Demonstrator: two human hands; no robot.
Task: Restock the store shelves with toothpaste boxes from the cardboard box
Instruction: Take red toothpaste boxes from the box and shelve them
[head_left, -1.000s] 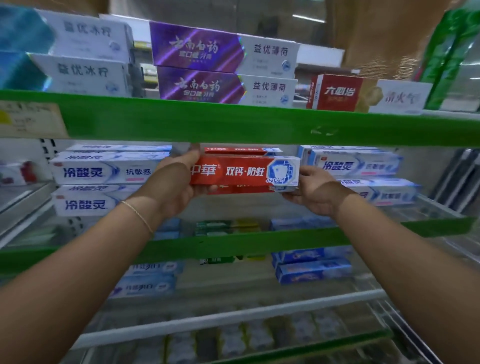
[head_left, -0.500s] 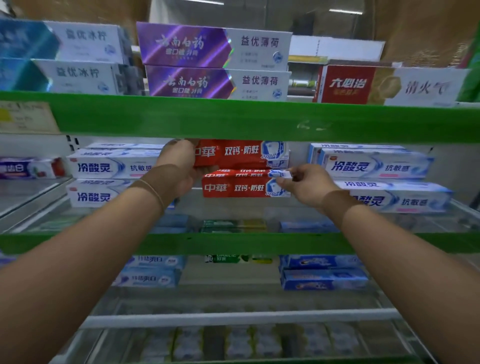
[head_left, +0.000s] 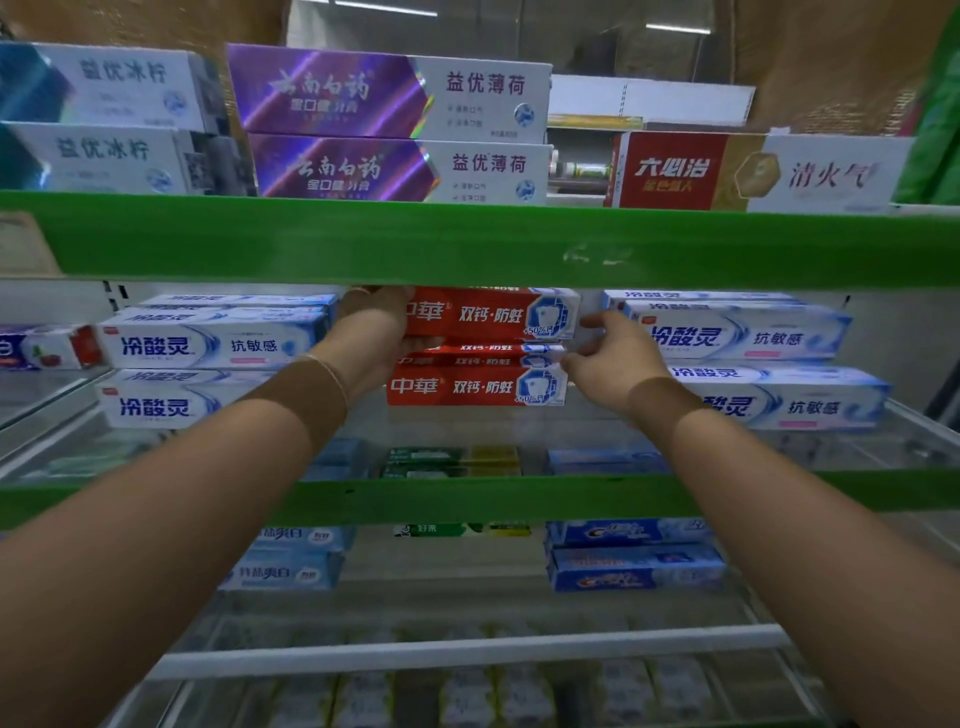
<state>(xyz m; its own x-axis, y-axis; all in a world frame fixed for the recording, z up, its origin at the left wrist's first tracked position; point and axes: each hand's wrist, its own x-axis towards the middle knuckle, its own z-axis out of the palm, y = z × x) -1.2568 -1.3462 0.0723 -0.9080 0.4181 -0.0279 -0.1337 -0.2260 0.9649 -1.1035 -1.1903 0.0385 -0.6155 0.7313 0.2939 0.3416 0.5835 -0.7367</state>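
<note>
toothpaste boxes in red get stacked mid-shelf here: the top red box is gripped at its left end by the left hand, kept level over the lower red boxes, probably so it lands square. right hand is loosely open, fingertips at the stack's right end, nothing held. white-blue boxes crowd both sides, and the green shelf lip hangs low overhead. cardboard box isn't seen.

arms: bare, no sleeves | left wrist: thin bracelet
</note>
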